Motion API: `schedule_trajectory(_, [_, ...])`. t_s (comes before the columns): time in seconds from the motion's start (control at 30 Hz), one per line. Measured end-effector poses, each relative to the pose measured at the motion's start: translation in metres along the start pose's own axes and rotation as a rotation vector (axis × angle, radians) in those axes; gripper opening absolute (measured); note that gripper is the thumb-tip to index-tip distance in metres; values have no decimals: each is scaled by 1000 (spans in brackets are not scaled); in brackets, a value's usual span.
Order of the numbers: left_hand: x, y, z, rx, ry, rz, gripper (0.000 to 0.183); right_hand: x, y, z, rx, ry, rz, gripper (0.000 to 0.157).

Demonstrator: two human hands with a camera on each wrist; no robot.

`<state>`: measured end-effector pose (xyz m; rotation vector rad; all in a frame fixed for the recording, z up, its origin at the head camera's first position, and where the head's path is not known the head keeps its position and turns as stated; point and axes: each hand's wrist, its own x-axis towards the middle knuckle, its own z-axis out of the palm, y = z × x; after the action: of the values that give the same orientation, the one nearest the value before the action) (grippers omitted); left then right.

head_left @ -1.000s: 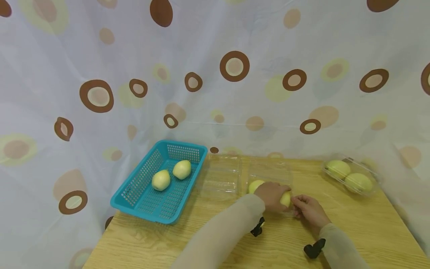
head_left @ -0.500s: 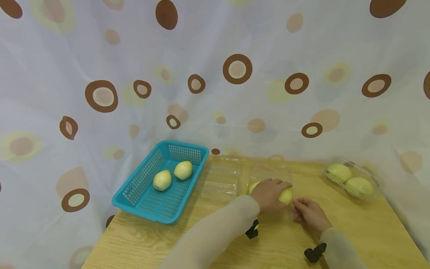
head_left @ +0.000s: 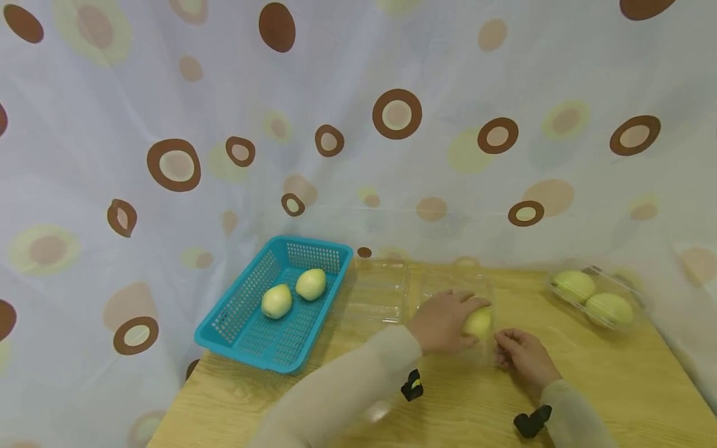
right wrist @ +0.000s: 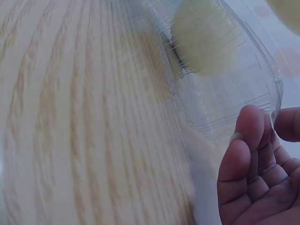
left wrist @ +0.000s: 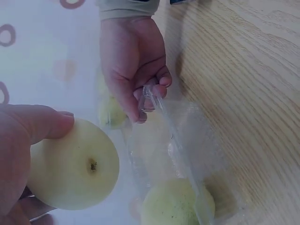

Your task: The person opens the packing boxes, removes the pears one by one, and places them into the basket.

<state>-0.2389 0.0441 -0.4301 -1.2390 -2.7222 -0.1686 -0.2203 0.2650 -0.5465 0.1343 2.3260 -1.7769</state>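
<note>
My left hand point(head_left: 445, 320) grips a pale yellow-green pear point(left wrist: 79, 168), with the thumb on one side of it and fingers partly hidden below. The pear is held over an open clear plastic clamshell box point(left wrist: 187, 136). Inside that box lies another pear point(left wrist: 173, 204), seen through the clear wall in the right wrist view and covered by my left hand in the head view. My right hand point(head_left: 526, 358) pinches the box's near right edge between thumb and fingertips, as the right wrist view shows at its fingers point(right wrist: 251, 124).
A blue slotted basket point(head_left: 257, 361) with two pears point(head_left: 294, 292) stands at the left. Between it and my left hand lies a second open clamshell point(head_left: 372, 292). A closed clamshell point(head_left: 622, 286) holding two pears sits at the right, near the patterned curtain point(head_left: 437, 174).
My left hand has shifted slightly left and up with the pear, now covering the other pear in the head view. My right hand keeps its pinch on the box edge.
</note>
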Motion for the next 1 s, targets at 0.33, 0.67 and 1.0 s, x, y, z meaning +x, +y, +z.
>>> schedule_trajectory(0.33, [-16, -8, -15, -99, -8, 16, 66, 0, -1, 0, 31, 3, 37, 41])
schedule_trajectory(0.67, [-45, -30, -25, -126, 6, -46, 67, 0, 1, 1, 47, 1, 18, 40])
schedule_trajectory(1.0, [-65, -67, -32, -193, 35, -141, 68, -2, 2, 0, 8, 2, -18, 43])
